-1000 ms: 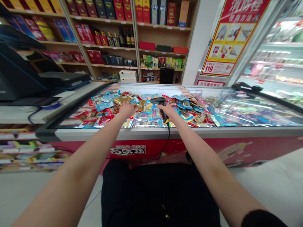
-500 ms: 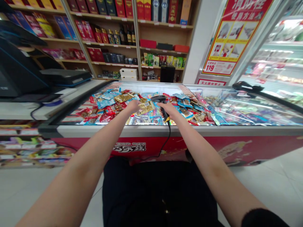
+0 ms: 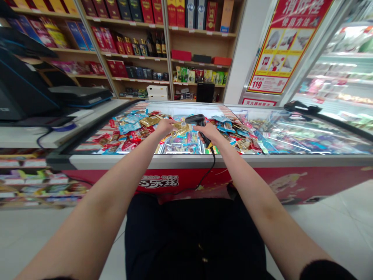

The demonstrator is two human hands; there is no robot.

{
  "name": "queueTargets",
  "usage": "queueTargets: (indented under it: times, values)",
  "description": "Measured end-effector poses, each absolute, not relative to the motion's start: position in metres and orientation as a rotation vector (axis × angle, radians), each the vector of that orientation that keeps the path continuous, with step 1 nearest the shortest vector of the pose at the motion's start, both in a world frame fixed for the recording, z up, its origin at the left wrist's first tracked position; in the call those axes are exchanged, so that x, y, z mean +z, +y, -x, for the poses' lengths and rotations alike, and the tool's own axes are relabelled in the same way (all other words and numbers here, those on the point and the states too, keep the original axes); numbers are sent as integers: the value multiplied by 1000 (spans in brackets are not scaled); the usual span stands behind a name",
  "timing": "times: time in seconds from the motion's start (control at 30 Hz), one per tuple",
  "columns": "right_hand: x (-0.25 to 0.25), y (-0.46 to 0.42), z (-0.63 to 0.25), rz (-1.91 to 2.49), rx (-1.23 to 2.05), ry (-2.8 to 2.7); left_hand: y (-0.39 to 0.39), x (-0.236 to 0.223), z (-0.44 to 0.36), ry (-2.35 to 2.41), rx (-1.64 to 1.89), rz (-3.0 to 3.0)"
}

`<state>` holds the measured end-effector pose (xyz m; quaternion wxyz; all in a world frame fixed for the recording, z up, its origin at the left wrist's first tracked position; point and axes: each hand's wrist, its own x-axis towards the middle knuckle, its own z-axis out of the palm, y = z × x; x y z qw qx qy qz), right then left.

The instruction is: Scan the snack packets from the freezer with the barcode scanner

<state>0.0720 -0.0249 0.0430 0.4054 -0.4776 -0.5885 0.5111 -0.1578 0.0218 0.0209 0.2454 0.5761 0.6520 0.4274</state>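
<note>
My left hand (image 3: 166, 126) is closed on the edge of a gold snack packet (image 3: 181, 129), which it holds over the glass top of the freezer. Wrapped round the handle of a black barcode scanner (image 3: 196, 119) is my right hand (image 3: 208, 132). The scanner's head points left, close to the packet, and its black cable (image 3: 210, 163) hangs down over the freezer front. On the left of the glass lies a heap of red, blue and gold packets (image 3: 132, 124). Another heap of packets (image 3: 233, 132) lies to the right of the scanner.
The chest freezer (image 3: 250, 160) stands across in front of me, with baskets of goods under its glass. At the left is a counter (image 3: 26, 134) with a dark machine (image 3: 23, 85). Shelves of boxes and bottles (image 3: 140, 57) line the back, beside a red poster (image 3: 279, 50).
The scanner has moved slightly right and up, away from the gold packet, and its head shows more. My left hand has turned a little, and the packet is tilted differently.
</note>
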Motion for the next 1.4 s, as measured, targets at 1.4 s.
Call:
queueTargets:
  times: [1.4]
  values:
    - [52, -31, -116, 1232, 1229, -1356, 26, 16, 77, 1507, 1238, -1149]
